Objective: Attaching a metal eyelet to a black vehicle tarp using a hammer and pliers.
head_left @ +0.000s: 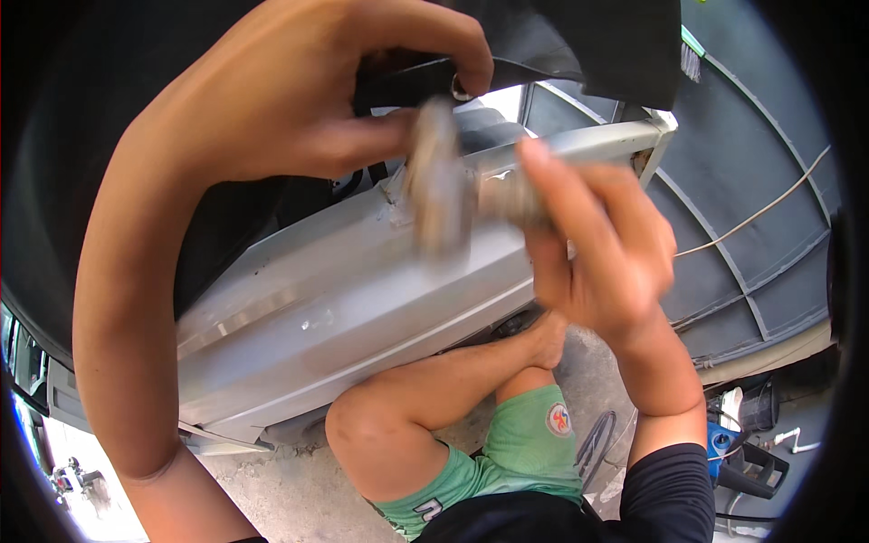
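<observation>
My left hand [272,100] reaches in from the upper left. Its index finger curls over the edge of a black flexible sheet [625,54], with a small shiny round piece [460,88] at the fingertip. The thumb lies below, partly behind a blurred hammer [439,195]. My right hand [602,240] is closed around the hammer's short handle; motion smears its head, so its exact shape is unclear. Behind the hammer runs a long silver-grey metal panel [308,317], scuffed, with a small pale mark. I cannot tell whether the hammer touches anything.
My crossed legs in green shorts [534,434] are below the panel, on a concrete floor [299,489]. A dark ribbed panel [724,208] stands at the right, with a cable [769,213] and a green-backed brush [692,54]. Blue-and-black equipment [721,441] lies at the lower right.
</observation>
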Tool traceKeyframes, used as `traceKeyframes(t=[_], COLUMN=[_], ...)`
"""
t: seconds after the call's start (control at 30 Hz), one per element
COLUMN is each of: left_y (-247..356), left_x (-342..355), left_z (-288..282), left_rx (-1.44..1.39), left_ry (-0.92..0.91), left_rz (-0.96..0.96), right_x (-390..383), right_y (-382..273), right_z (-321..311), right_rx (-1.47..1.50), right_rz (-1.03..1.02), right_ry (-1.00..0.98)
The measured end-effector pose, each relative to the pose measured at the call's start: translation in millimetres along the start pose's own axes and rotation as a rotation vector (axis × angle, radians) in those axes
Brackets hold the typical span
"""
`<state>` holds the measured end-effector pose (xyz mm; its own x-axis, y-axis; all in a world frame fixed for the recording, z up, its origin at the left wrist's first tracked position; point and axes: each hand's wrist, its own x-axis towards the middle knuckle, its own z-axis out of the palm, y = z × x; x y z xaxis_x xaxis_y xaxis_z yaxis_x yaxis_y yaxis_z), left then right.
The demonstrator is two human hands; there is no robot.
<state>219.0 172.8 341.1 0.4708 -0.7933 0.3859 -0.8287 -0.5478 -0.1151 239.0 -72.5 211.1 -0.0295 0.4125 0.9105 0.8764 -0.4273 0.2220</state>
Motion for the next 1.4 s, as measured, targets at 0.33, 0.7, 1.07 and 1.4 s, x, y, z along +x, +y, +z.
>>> traceKeyframes(t=[0.33, 0.7, 1.07, 1.4], left_y=[3, 7, 0, 1], left_x=[2, 5, -1, -6], left_z=[-1, 0, -3, -4], left_rx=[0.01, -0.041, -0.068, -0.246], left_ry=[-0.019, -0.002, 0.063, -0.001], left_rz=[-0.054, -0.095, -0.031, -0.264], right_x=[1, -4, -10, -16], right_y=[2, -15, 13, 10], right_z=[-1, -3, 20, 19], right_rx=[-0.042, 0.067, 0.195, 0.154], right_rz=[0.092, -0.018, 0.175, 0.18], right_ry=[-0.041, 0.126, 0.095, 0.083])
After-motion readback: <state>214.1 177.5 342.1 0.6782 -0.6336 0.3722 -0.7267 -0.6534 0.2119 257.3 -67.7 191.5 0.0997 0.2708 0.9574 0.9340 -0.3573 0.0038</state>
